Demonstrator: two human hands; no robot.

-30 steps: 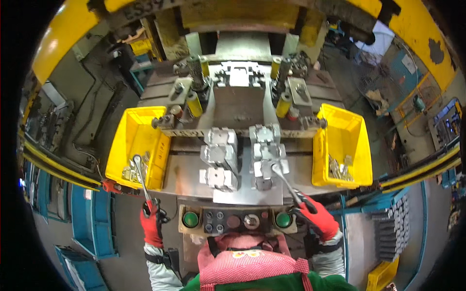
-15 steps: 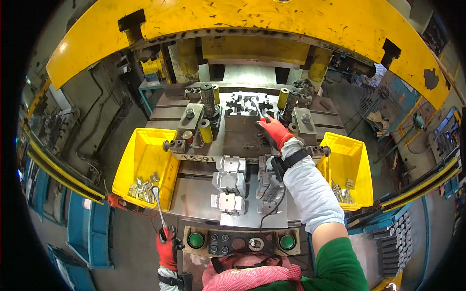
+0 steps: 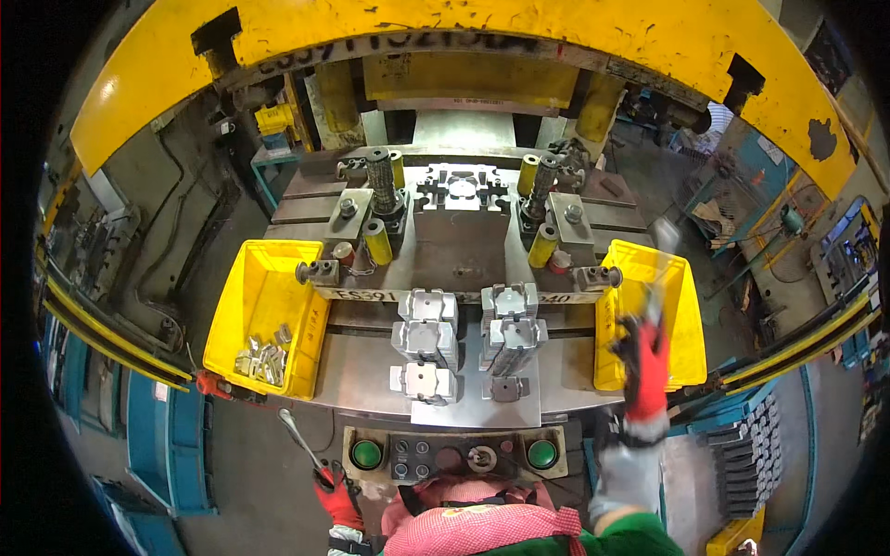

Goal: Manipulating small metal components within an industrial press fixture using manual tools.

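Note:
My left hand (image 3: 338, 498), in a red and black glove, is closed round the handle of a slim metal tool with a round head (image 3: 295, 428), left of the control panel. My right hand (image 3: 646, 380), gloved alike, is over the right yellow bin (image 3: 690, 310). It grips a similar long metal tool (image 3: 664, 243), smeared by motion; whether a part hangs on its head I cannot tell. Ahead lies the press die (image 3: 461, 243), with a shiny cut-out plate (image 3: 463, 189) at its far end. Stacked formed metal parts (image 3: 424, 341) and a second stack group (image 3: 513, 335) stand before the die.
The left yellow bin (image 3: 269, 264) holds several small metal pieces (image 3: 264, 360). Green buttons (image 3: 366, 453) flank the control panel (image 3: 450, 449). A yellow press beam (image 3: 445, 28) arches overhead. Guide posts (image 3: 378, 181) rise beside the die. Rows of parts (image 3: 756, 459) lie at lower right.
My right hand has swung back from the far end of the die to the right bin, tool still in it. My left hand has lowered and shifted slightly right, its tool now tilted left.

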